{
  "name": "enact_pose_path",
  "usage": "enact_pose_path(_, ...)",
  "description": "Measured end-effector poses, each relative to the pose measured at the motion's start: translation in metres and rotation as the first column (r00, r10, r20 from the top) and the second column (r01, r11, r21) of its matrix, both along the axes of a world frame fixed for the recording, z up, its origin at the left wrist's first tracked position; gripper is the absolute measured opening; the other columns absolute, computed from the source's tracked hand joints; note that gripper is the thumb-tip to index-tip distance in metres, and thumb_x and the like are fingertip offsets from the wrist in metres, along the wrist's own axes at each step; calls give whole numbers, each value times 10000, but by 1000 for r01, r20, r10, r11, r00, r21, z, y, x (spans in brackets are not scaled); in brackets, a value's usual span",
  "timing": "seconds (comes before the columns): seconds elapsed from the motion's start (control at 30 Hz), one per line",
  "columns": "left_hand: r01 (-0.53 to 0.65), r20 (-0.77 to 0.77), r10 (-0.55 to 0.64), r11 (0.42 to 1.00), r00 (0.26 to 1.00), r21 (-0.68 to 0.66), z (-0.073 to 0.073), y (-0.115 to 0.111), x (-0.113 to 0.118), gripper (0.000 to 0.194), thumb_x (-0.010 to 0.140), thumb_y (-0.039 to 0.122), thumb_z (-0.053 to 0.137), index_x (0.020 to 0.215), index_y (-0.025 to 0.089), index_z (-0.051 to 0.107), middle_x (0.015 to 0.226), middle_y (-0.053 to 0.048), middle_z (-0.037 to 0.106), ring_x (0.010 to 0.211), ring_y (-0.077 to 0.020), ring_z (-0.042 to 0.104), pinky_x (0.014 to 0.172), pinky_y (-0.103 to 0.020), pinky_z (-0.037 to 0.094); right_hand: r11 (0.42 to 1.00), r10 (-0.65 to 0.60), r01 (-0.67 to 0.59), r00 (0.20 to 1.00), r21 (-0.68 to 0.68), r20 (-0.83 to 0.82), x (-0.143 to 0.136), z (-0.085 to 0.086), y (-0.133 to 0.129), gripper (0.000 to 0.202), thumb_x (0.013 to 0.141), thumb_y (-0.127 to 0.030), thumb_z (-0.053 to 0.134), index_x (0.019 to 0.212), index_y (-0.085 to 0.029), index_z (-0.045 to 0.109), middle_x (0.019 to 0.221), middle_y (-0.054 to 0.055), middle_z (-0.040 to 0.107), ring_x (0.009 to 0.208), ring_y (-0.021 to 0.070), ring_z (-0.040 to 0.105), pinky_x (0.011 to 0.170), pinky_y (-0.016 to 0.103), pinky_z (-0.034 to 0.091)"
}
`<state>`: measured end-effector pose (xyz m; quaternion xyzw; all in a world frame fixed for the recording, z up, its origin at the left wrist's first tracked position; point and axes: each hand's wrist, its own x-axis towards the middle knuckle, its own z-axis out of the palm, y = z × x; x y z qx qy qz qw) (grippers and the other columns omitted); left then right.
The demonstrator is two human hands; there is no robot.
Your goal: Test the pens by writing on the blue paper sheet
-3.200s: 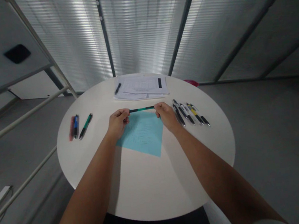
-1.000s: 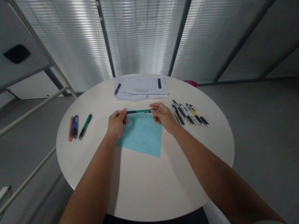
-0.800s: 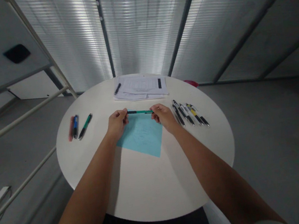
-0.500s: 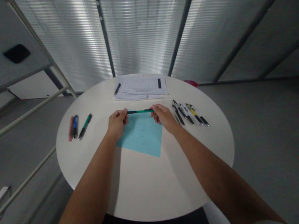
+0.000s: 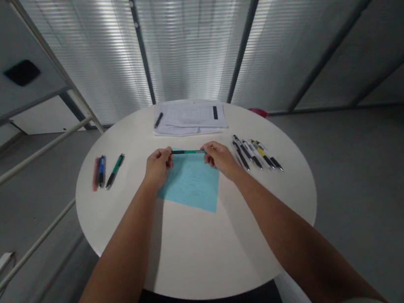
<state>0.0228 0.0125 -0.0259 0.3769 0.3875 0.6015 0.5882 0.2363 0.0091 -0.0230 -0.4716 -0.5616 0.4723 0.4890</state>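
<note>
Between my two hands a green pen (image 5: 189, 151) with a dark grip is held level, crosswise. My left hand (image 5: 159, 167) pinches its dark end. At the other end, my right hand (image 5: 219, 157) has thumb and fingers closed on it. Beneath the pen lies a light blue sheet of paper (image 5: 193, 185) with faint marks, turned at a slant on the white round table (image 5: 215, 254). Both ends of the pen are hidden by my fingers.
To the left lie a green pen (image 5: 115, 171), a blue pen (image 5: 102, 171) and a reddish pen (image 5: 96, 174). Several black, white and yellow pens (image 5: 257, 153) are lined up on the right. Printed papers (image 5: 192, 117) with a dark pen (image 5: 158, 120) lie at the far edge.
The pen has turned slightly about its length: the dark strip near my right fingers is gone and a greyish part shows there. My right fingers have shifted a little; my left hand stays put.
</note>
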Motion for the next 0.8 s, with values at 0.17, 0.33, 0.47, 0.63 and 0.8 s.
enact_pose_path(0.17, 1, -14, -2, 1000, 1000, -12, 0, 0, 0, 367, 739, 353, 792, 631, 172, 492, 588, 18, 526, 487, -62, 438, 489, -228, 339, 1000, -17, 17, 997, 11, -74, 0, -1, 0, 465, 660, -445, 752, 1030, -239, 560, 839, -25, 634, 478, 64, 495, 382, 197, 273)
enact_pose_path(0.33, -7, -18, 7, 1000, 1000, -14, 0, 0, 0, 364, 751, 350, 784, 628, 170, 491, 600, 17, 529, 489, -60, 440, 492, -226, 347, 1000, 5, -5, 1000, -21, 10, 0, 0, 1, 346, 815, -538, 572, 898, -201, 577, 564, -36, 555, 422, 78, 431, 395, 208, 274)
enact_pose_path(0.47, -5, -10, 5, 1000, 1000, -8, 0, 1, 0, 359, 746, 344, 785, 624, 165, 500, 601, 16, 527, 493, -60, 443, 487, -220, 341, 1000, 19, -19, 998, -5, -62, 1, 0, 2, 430, 663, -378, 710, 1033, -221, 555, 744, -36, 616, 480, 81, 485, 395, 205, 291)
enact_pose_path(0.63, 12, -18, -12, 1000, 1000, 14, -3, 1, 0, 346, 736, 354, 792, 636, 160, 523, 612, 10, 543, 497, -62, 450, 484, -221, 339, 1000, 21, -21, 999, -14, -26, 1, 0, 0, 343, 668, -349, 707, 968, -219, 602, 778, -36, 572, 518, 72, 481, 423, 205, 335)
enact_pose_path(0.8, 10, -44, -9, 1000, 999, 15, -2, 0, 0, 337, 740, 362, 787, 649, 164, 530, 624, 3, 561, 493, -67, 465, 486, -225, 353, 998, 31, -37, 994, 56, 106, 0, -1, -2, 306, 711, -424, 729, 919, -203, 687, 826, 1, 623, 579, 79, 481, 521, 227, 398)
